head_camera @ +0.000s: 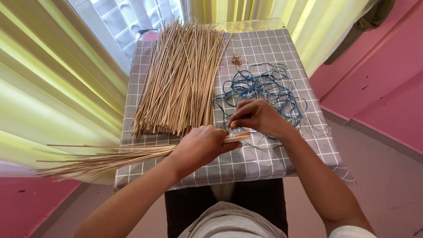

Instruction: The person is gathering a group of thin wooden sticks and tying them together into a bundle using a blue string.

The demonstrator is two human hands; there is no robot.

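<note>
Head view is looking down on a small table [273, 165] covered with a grey cloth marked in white squares, with yellow curtains [57, 88] hanging along the left side and a pink wall [383, 88] standing at the right. At the far left, the loose tips of a bundle of thin sticks [110, 158] are fanning out past the table edge, pale tan and straw-like, lying nearly level. The left hand [200, 147] is closing around this bundle near its right end, fingers wrapped over the top, and the short trimmed ends are poking out just beyond the knuckles. Behind it, a big pile of the same sticks [180, 79] is lying spread on the cloth, running from the near edge up toward the window [128, 22]. The right hand [255, 117] is hovering just above the bundle's end, its fingertips pinching together on a thin thread, though the thread there is too fine to make out clearly. Beyond that hand, a tangle of blue and green string [269, 88] is sprawling loosely over the cloth, with a small heap of brown crumbs [237, 59] sitting near the table's far edge.
</note>
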